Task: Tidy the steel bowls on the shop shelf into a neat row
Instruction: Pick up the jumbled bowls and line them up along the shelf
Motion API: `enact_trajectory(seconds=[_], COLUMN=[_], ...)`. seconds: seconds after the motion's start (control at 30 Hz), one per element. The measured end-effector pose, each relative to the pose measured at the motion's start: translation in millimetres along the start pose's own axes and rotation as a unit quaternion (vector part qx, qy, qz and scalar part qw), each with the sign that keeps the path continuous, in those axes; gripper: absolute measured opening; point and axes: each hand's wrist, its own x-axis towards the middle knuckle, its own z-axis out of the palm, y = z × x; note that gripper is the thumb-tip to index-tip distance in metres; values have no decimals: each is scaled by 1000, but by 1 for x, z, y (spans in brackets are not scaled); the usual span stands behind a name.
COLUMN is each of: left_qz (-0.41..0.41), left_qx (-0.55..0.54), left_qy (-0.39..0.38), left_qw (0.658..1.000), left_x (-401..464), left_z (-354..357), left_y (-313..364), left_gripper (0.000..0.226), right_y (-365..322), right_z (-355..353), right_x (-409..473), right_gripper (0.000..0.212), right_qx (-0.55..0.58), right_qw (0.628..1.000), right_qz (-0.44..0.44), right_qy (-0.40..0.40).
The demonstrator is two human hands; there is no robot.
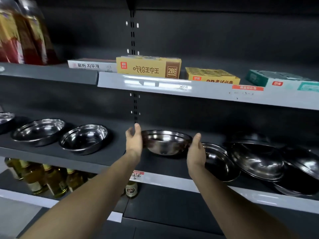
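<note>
- A steel bowl [166, 142] sat upright on the dark middle shelf [107, 157], just right of the slotted upright in the back wall and set back from the shelf's front edge.
- The left hand [133, 141] stood at the bowl's left rim, fingers straight and pointing up, the palm against or just beside the steel (contact was hard to judge).
- The right hand [196, 150] flanked the right rim the same way, fingers relaxed and spread, not curled round anything.
- Left of that bowl lay a stretch of bare shelf, then a second bowl [84, 138] and a third bowl [38, 131], both upright, near each other but apart; the rim of a fourth bowl [6, 118] was cut off by the frame's left edge.
- On the right the room was tight: a shallow bowl [219, 163] lay just beside the right hand, and past it a jumble of tilted bowls [259, 161] overlapped one another, some reaching the shelf's front lip.
- A red-and-white price tag [137, 175] hung on the front lip below the left wrist.
- On the shelf above stood a yellow eraser box [148, 67], a white box [91, 65] to its left, a yellow tray box [211, 75] and a green-and-white box [283, 80] to its right.
- Bottles of yellow liquid [43, 176] stood on the shelf below.
</note>
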Motion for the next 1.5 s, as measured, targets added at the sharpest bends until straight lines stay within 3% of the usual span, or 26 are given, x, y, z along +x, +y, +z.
enact_trajectory(seconds=[0.1,0.23,0.47,0.53,0.6,0.7,0.83,0.97,1.3,1.5], left_qz=[-10,-11,67,107,146,141,111,108,109,142], left_qx=[16,83,291,411,543,669,732,746,736,712], left_qy=[-27,-67,-96,-73,-61,-75,-89,-90,-92,-110], left_qw=[999,994,949,902,825,726,666,651,662,679], left_x=[10,24,42,50,55,56,58,61,49,40], left_z=[-12,-30,-62,-77,-94,-115,-133,-146,-145,-106], left_y=[-2,-4,9,18,28,35,35,37,40,45], left_gripper=[49,36,41,46,49,54,59,56,53,48], right_y=[1,2,7,11,15,20,25,32,39,22], right_z=[12,29,54,64,74,89,111,125,135,106], right_x=[-2,-3,1,0,0,0,-2,-6,-7,1], right_gripper=[44,17,21,24,28,33,38,39,34,36], right_qx=[-43,-16,-18,-27,-33,-34,-48,-53,-90,-143], right_qw=[999,997,993,991,990,988,986,982,980,984], right_qz=[4,66,101,112,120,132,135,145,139,69], right_qy=[-11,-46,-66,-63,-59,-66,-91,-104,-110,-82])
